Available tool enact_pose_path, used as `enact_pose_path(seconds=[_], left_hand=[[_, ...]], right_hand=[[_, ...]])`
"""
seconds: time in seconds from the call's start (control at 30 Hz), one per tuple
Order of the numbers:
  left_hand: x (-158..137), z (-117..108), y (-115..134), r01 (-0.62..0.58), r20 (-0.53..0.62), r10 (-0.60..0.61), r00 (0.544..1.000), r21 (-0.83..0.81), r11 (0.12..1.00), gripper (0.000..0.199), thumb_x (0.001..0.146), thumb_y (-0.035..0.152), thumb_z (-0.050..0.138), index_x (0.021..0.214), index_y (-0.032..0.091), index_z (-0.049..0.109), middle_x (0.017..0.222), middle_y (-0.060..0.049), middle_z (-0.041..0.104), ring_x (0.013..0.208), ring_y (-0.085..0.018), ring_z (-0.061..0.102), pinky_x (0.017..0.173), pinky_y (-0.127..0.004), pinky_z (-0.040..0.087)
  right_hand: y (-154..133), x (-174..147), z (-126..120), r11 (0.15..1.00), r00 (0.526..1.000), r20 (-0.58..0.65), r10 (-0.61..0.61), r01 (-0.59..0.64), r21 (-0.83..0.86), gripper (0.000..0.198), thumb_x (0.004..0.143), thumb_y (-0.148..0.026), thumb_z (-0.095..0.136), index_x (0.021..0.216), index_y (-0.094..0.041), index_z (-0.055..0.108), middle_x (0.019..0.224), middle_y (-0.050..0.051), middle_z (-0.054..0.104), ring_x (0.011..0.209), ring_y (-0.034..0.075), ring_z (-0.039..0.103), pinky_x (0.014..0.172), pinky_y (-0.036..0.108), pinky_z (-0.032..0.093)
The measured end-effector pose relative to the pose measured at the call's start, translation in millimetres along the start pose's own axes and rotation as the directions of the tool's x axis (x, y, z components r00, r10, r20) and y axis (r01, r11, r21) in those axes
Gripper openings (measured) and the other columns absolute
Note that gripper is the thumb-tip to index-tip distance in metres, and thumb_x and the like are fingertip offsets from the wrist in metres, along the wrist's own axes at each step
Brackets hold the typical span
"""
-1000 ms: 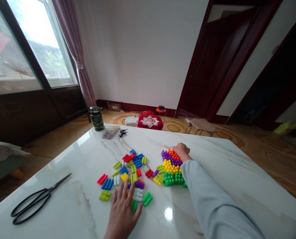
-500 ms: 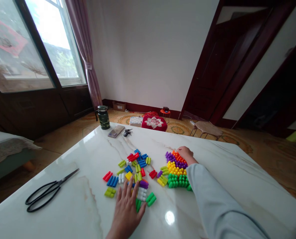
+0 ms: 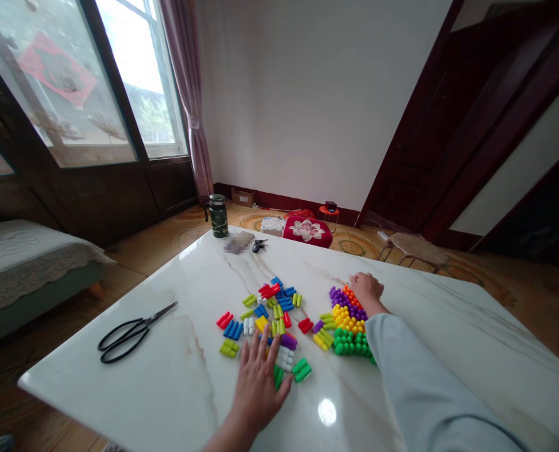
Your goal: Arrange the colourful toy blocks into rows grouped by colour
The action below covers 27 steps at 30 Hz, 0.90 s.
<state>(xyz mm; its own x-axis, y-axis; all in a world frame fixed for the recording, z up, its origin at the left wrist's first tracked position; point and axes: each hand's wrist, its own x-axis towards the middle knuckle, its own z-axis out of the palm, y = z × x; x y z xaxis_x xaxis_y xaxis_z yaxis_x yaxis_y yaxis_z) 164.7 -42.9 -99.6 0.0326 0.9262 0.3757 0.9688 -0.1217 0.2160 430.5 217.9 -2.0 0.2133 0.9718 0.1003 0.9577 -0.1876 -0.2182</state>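
My left hand (image 3: 260, 384) lies palm down with fingers spread, its fingertips over loose plastic building blocks. Close to those fingers are a white block (image 3: 285, 358), a green block (image 3: 302, 370) and a purple block (image 3: 289, 341). On the right stands a joined piece of knobbed building blocks (image 3: 348, 319), in rows of green, yellow, purple and orange. My right hand (image 3: 367, 289) is closed at the far end of this piece, beside the orange row. Its curled fingers face away, so whatever they grip is hidden.
Black-handled scissors (image 3: 135, 333) lie on the left of the white marble-look table (image 3: 166, 389). Along the far edge are a camouflage flask (image 3: 218, 216), a blurred flat object (image 3: 238, 242) and keys (image 3: 259, 245). More loose blocks (image 3: 279, 294) are heaped mid-table.
The view has turned a little to the left, so everything appears further right. My left hand stays spread over the loose blocks, and my right hand stays closed by the orange row.
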Motion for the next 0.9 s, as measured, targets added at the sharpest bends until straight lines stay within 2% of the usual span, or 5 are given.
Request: enact_pose_path(seconds=[0.17, 0.37, 0.5, 0.7, 0.9], left_hand=[[-1, 2, 0, -0.009, -0.029, 0.009, 1.0, 0.0, 1.0, 0.077, 0.084, 0.048, 0.056, 0.153, 0.029, 0.025, 0.16, -0.007, 0.025, 0.144, -0.035, 0.027, 0.114, -0.054, 0.022], [-1, 1, 1, 0.006, -0.003, -0.006, 1.0, -0.013, 1.0, 0.078, 0.084, 0.048, 0.057, 0.153, 0.029, 0.025, 0.161, -0.007, 0.024, 0.144, -0.037, 0.025, 0.114, -0.056, 0.02], [-1, 2, 0, 0.023, 0.035, -0.022, 0.999, -0.046, 0.999, 0.077, 0.085, 0.051, 0.055, 0.153, 0.029, 0.025, 0.161, -0.008, 0.022, 0.145, -0.038, 0.023, 0.115, -0.057, 0.018], [0, 2, -1, 0.043, 0.095, -0.032, 0.995, -0.114, 0.993, 0.079, 0.086, 0.055, 0.052, 0.154, 0.028, 0.023, 0.162, -0.006, 0.016, 0.147, -0.037, 0.017, 0.117, -0.057, 0.015], [0, 7, -1, 0.031, 0.042, -0.027, 0.999, -0.099, 0.995, 0.079, 0.085, 0.054, 0.054, 0.153, 0.027, 0.026, 0.161, -0.008, 0.021, 0.146, -0.037, 0.02, 0.116, -0.058, 0.017]], right_hand=[[-66, -30, 13, 0.919, 0.932, 0.019, -0.363, 0.354, 0.171, 0.028, 0.092, -0.023, 0.048, 0.111, -0.019, 0.069, 0.119, 0.008, 0.064, 0.097, 0.015, 0.062, 0.087, 0.025, 0.044], [-142, -88, 42, 0.685, 0.699, 0.074, -0.712, 0.666, 0.295, 0.046, 0.077, -0.011, 0.06, 0.12, -0.027, 0.065, 0.128, 0.002, 0.062, 0.118, 0.018, 0.053, 0.101, 0.029, 0.039], [-167, -109, 57, 0.591, 0.565, 0.175, -0.806, 0.782, 0.197, 0.064, 0.075, -0.009, 0.057, 0.134, -0.033, 0.054, 0.147, 0.003, 0.045, 0.132, 0.024, 0.038, 0.104, 0.039, 0.036], [-174, -122, 67, 0.617, 0.608, 0.109, -0.787, 0.764, 0.188, 0.033, 0.087, -0.019, 0.053, 0.116, -0.026, 0.067, 0.12, 0.009, 0.061, 0.112, 0.023, 0.05, 0.095, 0.036, 0.041], [-150, -145, 57, 0.613, 0.644, -0.022, -0.765, 0.737, 0.286, 0.025, 0.095, -0.025, 0.047, 0.109, -0.022, 0.068, 0.107, 0.007, 0.066, 0.104, 0.019, 0.057, 0.094, 0.031, 0.043]])
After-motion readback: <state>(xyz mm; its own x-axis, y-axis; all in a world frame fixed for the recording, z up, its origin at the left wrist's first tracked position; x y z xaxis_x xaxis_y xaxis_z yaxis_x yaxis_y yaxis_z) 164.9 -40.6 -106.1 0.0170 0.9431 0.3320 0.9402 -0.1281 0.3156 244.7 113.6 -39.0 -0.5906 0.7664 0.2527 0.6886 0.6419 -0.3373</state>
